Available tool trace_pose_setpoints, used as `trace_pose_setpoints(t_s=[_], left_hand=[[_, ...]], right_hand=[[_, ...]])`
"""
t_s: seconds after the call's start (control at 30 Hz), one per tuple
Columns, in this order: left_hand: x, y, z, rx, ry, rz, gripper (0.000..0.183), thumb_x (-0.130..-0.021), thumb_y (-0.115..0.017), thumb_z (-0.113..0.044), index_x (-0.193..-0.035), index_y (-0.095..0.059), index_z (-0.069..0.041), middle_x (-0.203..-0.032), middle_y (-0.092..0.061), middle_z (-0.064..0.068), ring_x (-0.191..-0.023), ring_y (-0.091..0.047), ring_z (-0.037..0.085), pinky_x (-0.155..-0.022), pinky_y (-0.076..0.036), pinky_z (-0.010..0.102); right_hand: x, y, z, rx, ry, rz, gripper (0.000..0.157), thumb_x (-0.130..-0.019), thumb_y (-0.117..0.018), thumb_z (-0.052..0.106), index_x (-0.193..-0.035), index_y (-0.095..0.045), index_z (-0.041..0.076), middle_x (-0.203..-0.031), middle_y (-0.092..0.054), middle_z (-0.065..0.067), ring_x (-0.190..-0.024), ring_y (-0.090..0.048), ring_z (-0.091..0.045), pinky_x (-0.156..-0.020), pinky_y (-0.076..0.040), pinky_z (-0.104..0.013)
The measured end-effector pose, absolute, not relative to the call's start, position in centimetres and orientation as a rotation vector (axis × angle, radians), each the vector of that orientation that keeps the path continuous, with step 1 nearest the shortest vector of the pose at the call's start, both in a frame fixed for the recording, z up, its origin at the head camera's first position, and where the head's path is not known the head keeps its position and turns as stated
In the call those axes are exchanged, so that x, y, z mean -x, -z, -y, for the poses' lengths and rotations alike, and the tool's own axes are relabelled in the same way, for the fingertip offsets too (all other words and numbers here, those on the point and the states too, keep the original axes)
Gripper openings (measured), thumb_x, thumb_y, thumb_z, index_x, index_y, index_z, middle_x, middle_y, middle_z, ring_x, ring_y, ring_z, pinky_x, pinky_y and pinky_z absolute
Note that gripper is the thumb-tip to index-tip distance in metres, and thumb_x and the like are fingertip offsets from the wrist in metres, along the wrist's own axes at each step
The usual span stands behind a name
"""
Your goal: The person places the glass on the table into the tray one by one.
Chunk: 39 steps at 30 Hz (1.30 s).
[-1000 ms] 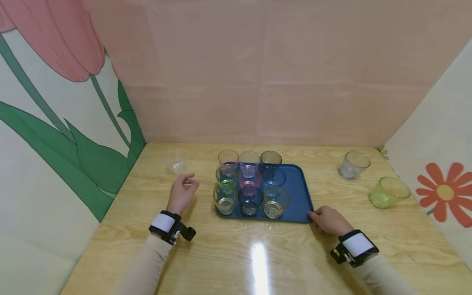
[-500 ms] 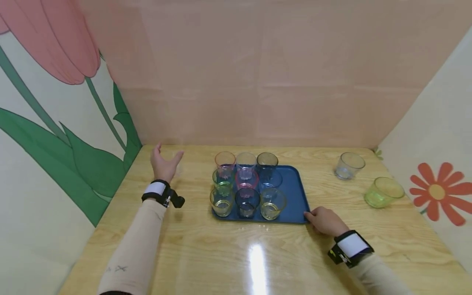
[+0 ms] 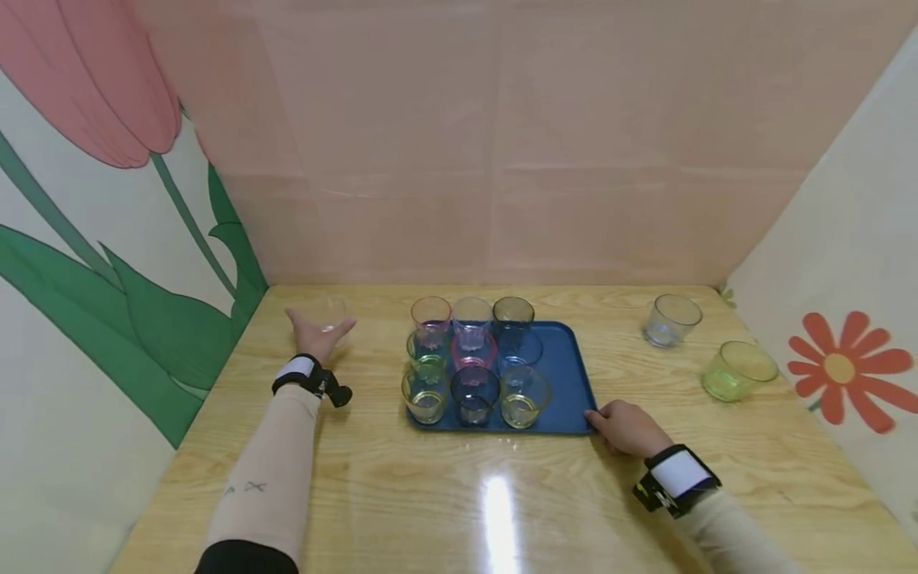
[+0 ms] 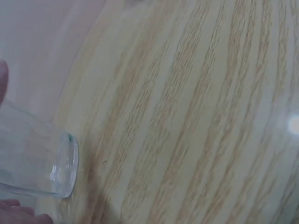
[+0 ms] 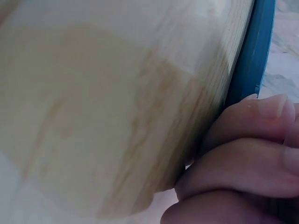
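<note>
My left hand (image 3: 318,335) is at the far left of the table, thumb and fingers spread on either side of a clear drinking glass (image 4: 39,158). That glass stands upright, and part of it is hidden behind the hand in the head view. With my right hand (image 3: 631,428) I pinch the near right corner of a blue tray (image 3: 565,379); the curled fingers (image 5: 247,163) show close up in the right wrist view. On the tray stand several coloured glasses in rows, among them a dark glass (image 3: 475,396) and a yellowish glass (image 3: 525,399) in front.
To the right of the tray, a clear bluish glass (image 3: 671,321) and a green glass (image 3: 737,373) stand on the wooden table (image 3: 402,502). A pink backdrop (image 3: 488,159) rises along the back edge, with printed panels on both sides.
My left hand has reached forward and left from beside the tray to the clear glass, its fingers spreading. The right hand keeps its pinch on the tray corner.
</note>
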<state>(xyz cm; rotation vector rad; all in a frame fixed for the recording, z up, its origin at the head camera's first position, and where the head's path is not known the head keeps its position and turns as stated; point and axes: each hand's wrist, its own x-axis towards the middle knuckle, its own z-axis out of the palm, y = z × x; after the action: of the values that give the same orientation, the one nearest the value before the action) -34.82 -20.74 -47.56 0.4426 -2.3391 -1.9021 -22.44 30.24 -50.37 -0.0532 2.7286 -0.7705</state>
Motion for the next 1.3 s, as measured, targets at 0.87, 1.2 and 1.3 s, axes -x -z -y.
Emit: trace_pose_setpoints(t_s=[0.87, 1.2, 1.3], left_hand=[[34.2, 48.0, 20.8, -0.406, 1.811, 2.299, 0.082, -0.09, -0.079, -0.015, -0.153, -0.03, 0.005, -0.149, -0.039, 0.026, -0.139, -0.037, 0.037, -0.118, -0.03, 0.046], [32.3, 47.7, 20.6, -0.328, 1.819, 2.305, 0.084, -0.089, -0.08, -0.018, -0.153, -0.03, 0.004, -0.149, -0.039, 0.027, -0.137, -0.037, 0.038, -0.115, -0.032, 0.048], [31.2, 47.1, 20.0, -0.298, 1.813, 2.315, 0.083, -0.09, -0.079, -0.017, -0.153, -0.03, 0.004, -0.147, -0.039, 0.027, -0.138, -0.037, 0.038, -0.114, -0.033, 0.048]], right_hand=[[22.6, 50.2, -30.2, 0.058, 0.773, -2.702, 0.052, -0.106, -0.049, 0.032, -0.058, -0.055, 0.012, -0.045, -0.045, 0.007, -0.042, -0.039, -0.01, -0.047, -0.033, -0.026], [22.5, 50.6, -30.2, 0.049, 0.774, -2.708, 0.053, -0.106, -0.049, 0.032, -0.058, -0.057, 0.011, -0.045, -0.046, 0.006, -0.042, -0.038, -0.011, -0.046, -0.032, -0.026], [22.5, 50.6, -30.4, 0.049, 0.774, -2.714, 0.053, -0.106, -0.05, 0.032, -0.058, -0.056, 0.011, -0.045, -0.046, 0.005, -0.042, -0.039, -0.011, -0.047, -0.032, -0.027]])
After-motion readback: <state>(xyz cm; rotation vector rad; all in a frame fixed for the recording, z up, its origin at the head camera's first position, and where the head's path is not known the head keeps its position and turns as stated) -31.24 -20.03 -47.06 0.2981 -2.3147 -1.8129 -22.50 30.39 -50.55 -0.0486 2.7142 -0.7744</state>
